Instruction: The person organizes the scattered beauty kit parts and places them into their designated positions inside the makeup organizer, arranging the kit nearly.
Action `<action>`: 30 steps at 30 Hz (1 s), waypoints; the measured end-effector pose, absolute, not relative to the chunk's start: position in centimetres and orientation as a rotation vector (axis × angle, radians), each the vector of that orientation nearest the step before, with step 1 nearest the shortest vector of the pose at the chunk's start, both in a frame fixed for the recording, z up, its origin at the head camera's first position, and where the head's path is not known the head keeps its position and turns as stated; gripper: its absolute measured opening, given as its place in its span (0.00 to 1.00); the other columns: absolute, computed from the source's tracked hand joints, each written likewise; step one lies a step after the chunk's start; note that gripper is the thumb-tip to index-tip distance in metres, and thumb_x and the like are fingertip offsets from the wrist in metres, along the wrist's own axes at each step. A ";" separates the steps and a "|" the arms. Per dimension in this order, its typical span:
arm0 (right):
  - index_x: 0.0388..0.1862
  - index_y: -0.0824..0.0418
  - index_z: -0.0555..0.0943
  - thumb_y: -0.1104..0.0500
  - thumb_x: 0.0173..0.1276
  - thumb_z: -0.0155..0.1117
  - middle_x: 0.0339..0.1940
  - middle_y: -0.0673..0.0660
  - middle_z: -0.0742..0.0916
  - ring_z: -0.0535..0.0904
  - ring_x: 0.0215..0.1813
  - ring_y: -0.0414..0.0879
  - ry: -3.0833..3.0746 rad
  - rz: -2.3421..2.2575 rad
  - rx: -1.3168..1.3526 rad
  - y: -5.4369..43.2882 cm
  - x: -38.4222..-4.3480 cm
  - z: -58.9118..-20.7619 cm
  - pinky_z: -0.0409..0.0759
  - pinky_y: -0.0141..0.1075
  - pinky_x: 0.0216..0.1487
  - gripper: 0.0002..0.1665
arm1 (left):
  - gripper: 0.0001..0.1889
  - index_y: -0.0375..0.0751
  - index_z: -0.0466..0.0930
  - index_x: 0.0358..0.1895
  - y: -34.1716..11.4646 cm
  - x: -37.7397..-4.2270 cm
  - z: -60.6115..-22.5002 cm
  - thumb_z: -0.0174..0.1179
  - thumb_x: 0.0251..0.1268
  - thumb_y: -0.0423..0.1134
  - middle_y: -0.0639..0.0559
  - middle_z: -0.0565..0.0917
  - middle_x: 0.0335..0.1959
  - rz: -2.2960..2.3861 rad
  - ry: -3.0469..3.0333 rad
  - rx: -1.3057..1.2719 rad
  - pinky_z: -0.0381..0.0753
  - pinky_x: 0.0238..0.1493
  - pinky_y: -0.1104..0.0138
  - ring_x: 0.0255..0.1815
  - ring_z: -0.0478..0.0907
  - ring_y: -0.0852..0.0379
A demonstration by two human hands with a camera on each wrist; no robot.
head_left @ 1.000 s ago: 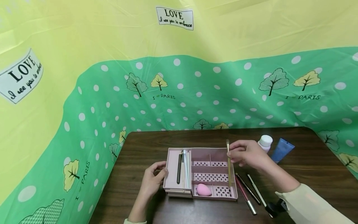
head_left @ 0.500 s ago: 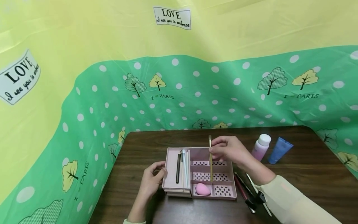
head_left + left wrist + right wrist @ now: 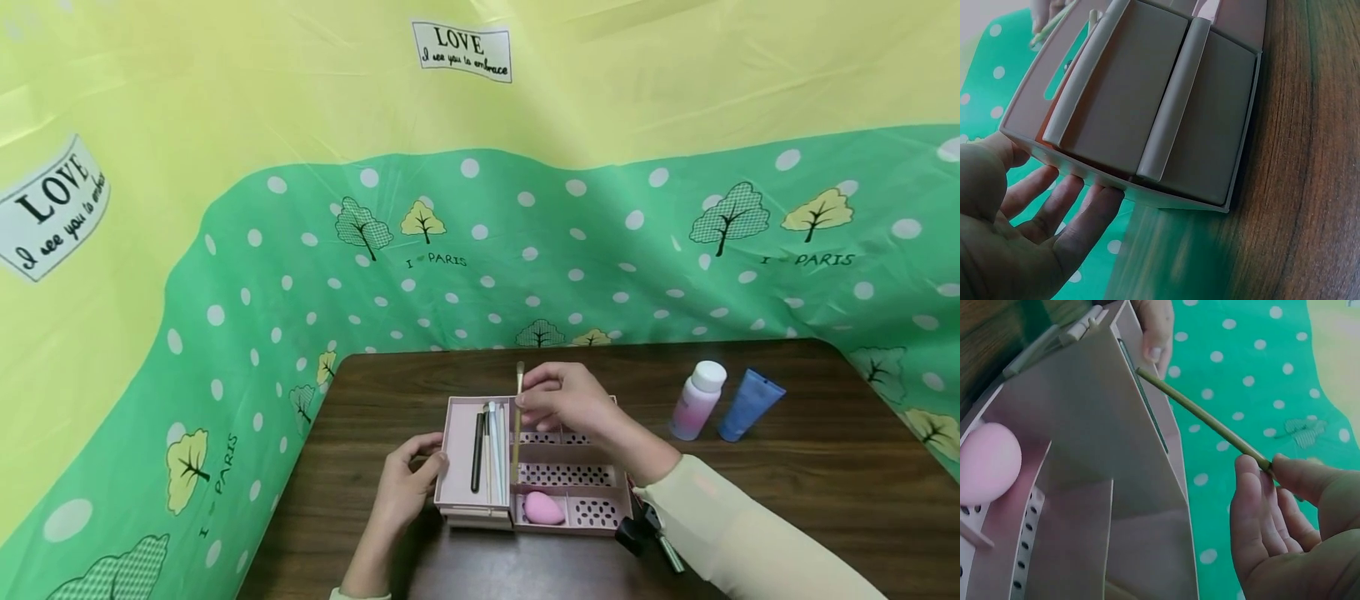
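My right hand pinches a makeup brush with a golden handle between thumb and fingertips. The brush stands nearly upright, bristles up, above the divider of a pink cosmetic organizer. In the right wrist view its handle end appears near the top of the organizer's raised section. My left hand touches the organizer's left side; in the left wrist view, fingers rest along that side beside two drawers. Several slim brushes and pencils lie in the top tray. A pink makeup sponge sits in a front compartment.
A pink bottle with a white cap and a blue tube stand at the back right of the wooden table. My right sleeve partly hides a brush beside the organizer. A patterned curtain hangs behind.
My right hand has carried the brush leftward, from the organizer's right edge across the compartments to the raised section's edge. My left hand has stayed at the organizer's left side.
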State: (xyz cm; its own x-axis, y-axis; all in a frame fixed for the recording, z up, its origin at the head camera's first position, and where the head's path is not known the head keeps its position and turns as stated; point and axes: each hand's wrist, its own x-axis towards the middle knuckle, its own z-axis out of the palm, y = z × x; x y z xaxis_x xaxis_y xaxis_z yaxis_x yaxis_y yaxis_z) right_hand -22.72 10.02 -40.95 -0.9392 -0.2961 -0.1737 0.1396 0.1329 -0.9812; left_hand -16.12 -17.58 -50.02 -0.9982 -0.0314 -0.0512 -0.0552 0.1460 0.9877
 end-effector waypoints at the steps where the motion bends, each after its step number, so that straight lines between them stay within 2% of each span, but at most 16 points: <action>1: 0.53 0.70 0.78 0.65 0.63 0.74 0.37 0.62 0.90 0.89 0.34 0.52 2.078 -1.878 -0.154 9.6 -22.8 -41.0 0.90 0.49 0.37 0.22 | 0.17 0.36 0.82 0.60 -17.6 -16.1 -50.0 0.62 0.69 0.31 0.37 0.81 0.47 2.037 2.366 -0.091 0.87 0.29 0.65 0.34 0.82 0.56; 7: 0.54 0.72 0.77 0.68 0.65 0.72 0.38 0.64 0.90 0.90 0.34 0.55 2.010 -1.918 -0.156 7.5 -23.0 -41.4 0.90 0.45 0.34 0.21 | 0.17 0.36 0.82 0.59 -17.7 -16.2 -50.1 0.62 0.69 0.31 0.38 0.82 0.46 2.025 2.376 -0.098 0.87 0.29 0.65 0.34 0.81 0.57; 12: 0.54 0.73 0.76 0.69 0.65 0.70 0.39 0.67 0.90 0.89 0.32 0.51 1.977 -1.947 -0.165 6.0 -23.1 -41.9 0.89 0.40 0.31 0.20 | 0.17 0.35 0.82 0.59 -17.7 -16.4 -50.2 0.62 0.69 0.30 0.37 0.81 0.47 2.038 2.348 -0.105 0.88 0.30 0.64 0.35 0.82 0.56; 25: 0.47 0.72 0.78 0.72 0.61 0.72 0.33 0.67 0.90 0.88 0.28 0.51 2.003 -1.916 -0.099 3.5 -23.2 -42.9 0.89 0.43 0.31 0.17 | 0.17 0.36 0.81 0.61 -17.8 -16.3 -50.2 0.62 0.71 0.33 0.38 0.81 0.49 2.035 2.340 -0.094 0.89 0.32 0.60 0.38 0.83 0.53; 30: 0.48 0.73 0.79 0.73 0.60 0.72 0.30 0.66 0.89 0.87 0.25 0.49 2.040 -1.856 -0.064 2.9 -22.9 -43.3 0.89 0.42 0.30 0.18 | 0.17 0.36 0.81 0.61 -17.8 -16.3 -50.2 0.62 0.71 0.33 0.38 0.81 0.48 2.025 2.344 -0.097 0.89 0.32 0.60 0.38 0.82 0.53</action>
State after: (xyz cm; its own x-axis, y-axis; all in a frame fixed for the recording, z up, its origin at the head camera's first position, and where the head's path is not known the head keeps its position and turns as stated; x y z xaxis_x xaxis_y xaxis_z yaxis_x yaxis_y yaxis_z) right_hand -22.92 2.91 -43.34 -0.9266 -0.2844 -0.2462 0.2183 0.1267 -0.9676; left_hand -16.31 -17.77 -50.17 -0.9972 -0.0196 -0.0725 -0.0746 0.1447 0.9867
